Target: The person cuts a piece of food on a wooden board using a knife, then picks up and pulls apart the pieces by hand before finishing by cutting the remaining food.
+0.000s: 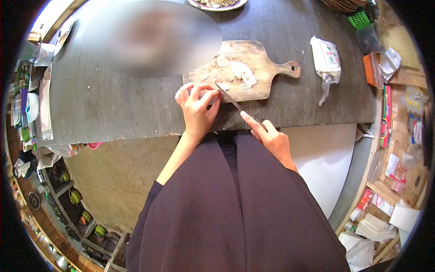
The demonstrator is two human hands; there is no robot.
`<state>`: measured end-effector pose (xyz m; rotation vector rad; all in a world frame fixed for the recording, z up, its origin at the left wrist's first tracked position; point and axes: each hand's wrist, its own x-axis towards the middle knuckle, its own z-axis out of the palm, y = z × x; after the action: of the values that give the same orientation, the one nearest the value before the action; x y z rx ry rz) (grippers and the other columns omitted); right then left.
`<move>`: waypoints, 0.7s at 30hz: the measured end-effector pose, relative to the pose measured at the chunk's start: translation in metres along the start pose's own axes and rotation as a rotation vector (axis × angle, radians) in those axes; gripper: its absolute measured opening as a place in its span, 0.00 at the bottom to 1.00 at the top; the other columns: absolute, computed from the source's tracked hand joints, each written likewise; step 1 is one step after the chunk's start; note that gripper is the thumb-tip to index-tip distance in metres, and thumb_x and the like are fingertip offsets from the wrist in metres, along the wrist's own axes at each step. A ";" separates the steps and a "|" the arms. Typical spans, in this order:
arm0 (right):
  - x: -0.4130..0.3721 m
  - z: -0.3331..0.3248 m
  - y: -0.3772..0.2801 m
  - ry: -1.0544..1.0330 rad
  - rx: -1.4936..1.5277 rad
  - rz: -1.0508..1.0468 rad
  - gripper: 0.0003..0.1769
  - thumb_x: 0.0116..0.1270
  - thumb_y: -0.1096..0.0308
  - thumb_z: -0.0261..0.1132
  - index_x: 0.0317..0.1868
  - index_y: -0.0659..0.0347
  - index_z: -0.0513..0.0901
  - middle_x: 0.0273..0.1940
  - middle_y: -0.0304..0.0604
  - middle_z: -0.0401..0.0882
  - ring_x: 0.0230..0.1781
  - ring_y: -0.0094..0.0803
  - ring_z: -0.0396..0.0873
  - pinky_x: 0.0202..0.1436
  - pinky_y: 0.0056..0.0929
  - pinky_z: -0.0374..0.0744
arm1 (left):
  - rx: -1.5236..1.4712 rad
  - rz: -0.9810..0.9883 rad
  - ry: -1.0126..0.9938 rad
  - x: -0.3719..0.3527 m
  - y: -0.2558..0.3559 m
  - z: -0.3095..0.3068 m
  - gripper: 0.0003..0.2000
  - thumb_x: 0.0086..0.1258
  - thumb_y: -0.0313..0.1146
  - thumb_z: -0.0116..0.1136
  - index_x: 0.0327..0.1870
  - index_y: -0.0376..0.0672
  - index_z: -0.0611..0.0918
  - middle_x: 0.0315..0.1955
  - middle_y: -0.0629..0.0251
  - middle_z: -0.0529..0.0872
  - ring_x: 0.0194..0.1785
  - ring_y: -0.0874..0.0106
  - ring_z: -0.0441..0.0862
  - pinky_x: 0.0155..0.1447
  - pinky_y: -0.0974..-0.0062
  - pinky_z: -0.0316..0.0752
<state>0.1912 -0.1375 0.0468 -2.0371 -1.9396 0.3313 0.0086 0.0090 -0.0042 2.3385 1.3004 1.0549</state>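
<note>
A wooden cutting board with a handle lies on the dark table. On it is a small heap of pale chopped pieces, with bits scattered around. My right hand is closed round the handle of a knife, whose blade points up and left over the board's near edge. My left hand is at the board's near left corner, its fingers curled and pressed together close to the knife tip. What those fingers hold, if anything, is hidden.
A white plastic packet lies right of the board on the table. A plate of pale pieces stands at the far edge. A blurred oval hides the table's far left part. Cluttered shelves flank both sides.
</note>
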 end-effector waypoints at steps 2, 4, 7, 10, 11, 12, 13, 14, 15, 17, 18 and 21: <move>0.000 -0.001 -0.001 0.000 0.002 -0.001 0.33 0.74 0.59 0.66 0.76 0.20 0.71 0.30 0.40 0.70 0.17 0.37 0.78 0.22 0.37 0.82 | -0.002 -0.002 0.003 0.000 0.000 0.001 0.08 0.57 0.32 0.76 0.37 0.54 0.88 0.44 0.77 0.86 0.59 0.58 0.74 0.66 0.55 0.62; -0.001 0.000 0.000 -0.001 0.005 0.000 0.33 0.74 0.59 0.66 0.77 0.20 0.70 0.30 0.39 0.70 0.17 0.37 0.78 0.22 0.37 0.82 | -0.004 -0.004 0.004 0.000 0.000 0.000 0.08 0.57 0.32 0.76 0.37 0.54 0.88 0.44 0.77 0.86 0.60 0.58 0.74 0.66 0.55 0.62; -0.001 0.003 0.002 -0.024 0.008 0.005 0.34 0.74 0.59 0.66 0.77 0.20 0.70 0.30 0.40 0.70 0.17 0.37 0.79 0.22 0.38 0.83 | 0.006 -0.009 -0.011 0.000 0.000 -0.001 0.08 0.57 0.33 0.76 0.37 0.54 0.89 0.44 0.77 0.86 0.60 0.58 0.74 0.66 0.55 0.61; -0.001 0.001 0.001 -0.034 0.018 0.018 0.34 0.74 0.59 0.66 0.77 0.19 0.70 0.30 0.40 0.70 0.17 0.38 0.79 0.23 0.38 0.83 | -0.010 0.002 -0.002 0.000 0.000 0.001 0.09 0.57 0.32 0.76 0.38 0.54 0.89 0.44 0.77 0.86 0.60 0.58 0.74 0.66 0.55 0.61; -0.001 0.002 0.002 -0.037 0.014 0.016 0.34 0.74 0.58 0.66 0.77 0.19 0.70 0.30 0.40 0.70 0.18 0.38 0.79 0.23 0.38 0.83 | -0.008 0.000 -0.004 0.000 0.000 0.001 0.09 0.57 0.32 0.76 0.38 0.54 0.89 0.44 0.77 0.86 0.60 0.59 0.74 0.67 0.55 0.61; -0.001 0.003 0.002 -0.038 0.011 0.013 0.34 0.74 0.58 0.66 0.77 0.19 0.70 0.30 0.41 0.70 0.18 0.38 0.79 0.23 0.38 0.83 | -0.005 -0.001 -0.005 0.000 0.000 0.000 0.09 0.57 0.32 0.76 0.38 0.54 0.89 0.44 0.77 0.86 0.60 0.59 0.74 0.67 0.55 0.60; -0.001 0.005 0.002 -0.039 0.011 0.012 0.34 0.74 0.58 0.66 0.77 0.19 0.70 0.30 0.41 0.70 0.18 0.38 0.79 0.23 0.38 0.83 | -0.004 -0.001 -0.005 0.000 0.000 -0.001 0.09 0.57 0.32 0.76 0.38 0.54 0.89 0.44 0.77 0.86 0.60 0.59 0.74 0.67 0.55 0.60; 0.001 0.007 0.002 -0.034 0.008 0.016 0.34 0.74 0.58 0.66 0.77 0.19 0.70 0.30 0.41 0.70 0.18 0.38 0.79 0.22 0.39 0.83 | -0.002 -0.001 -0.005 0.000 0.000 -0.001 0.09 0.57 0.32 0.76 0.38 0.54 0.89 0.44 0.77 0.86 0.60 0.59 0.74 0.67 0.55 0.60; 0.002 0.008 0.002 -0.029 0.004 0.021 0.33 0.74 0.58 0.66 0.77 0.19 0.70 0.30 0.41 0.70 0.17 0.38 0.79 0.22 0.39 0.83 | -0.001 0.000 -0.005 0.000 0.001 -0.001 0.09 0.57 0.32 0.76 0.38 0.54 0.89 0.44 0.77 0.86 0.60 0.59 0.74 0.67 0.55 0.61; 0.005 0.009 0.002 -0.027 -0.001 0.018 0.33 0.75 0.58 0.66 0.77 0.19 0.70 0.30 0.41 0.70 0.17 0.38 0.79 0.22 0.39 0.83 | -0.003 -0.001 -0.003 0.000 0.001 -0.001 0.09 0.57 0.32 0.76 0.38 0.54 0.89 0.44 0.77 0.86 0.60 0.59 0.74 0.67 0.55 0.61; 0.006 0.010 0.002 -0.026 -0.004 0.013 0.33 0.75 0.58 0.66 0.77 0.19 0.70 0.29 0.41 0.70 0.17 0.38 0.79 0.22 0.39 0.83 | -0.003 -0.003 0.000 0.001 0.001 -0.001 0.09 0.57 0.32 0.76 0.38 0.54 0.89 0.44 0.77 0.86 0.60 0.59 0.74 0.67 0.55 0.61; 0.005 0.010 0.002 -0.008 -0.010 0.012 0.33 0.75 0.58 0.66 0.77 0.20 0.70 0.29 0.40 0.70 0.17 0.38 0.79 0.22 0.39 0.82 | 0.009 0.007 -0.003 0.001 0.001 -0.002 0.09 0.57 0.31 0.76 0.38 0.53 0.89 0.45 0.76 0.87 0.59 0.59 0.75 0.66 0.56 0.63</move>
<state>0.1893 -0.1322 0.0373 -2.0575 -1.9391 0.3337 0.0079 0.0088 -0.0021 2.3520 1.2990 1.0492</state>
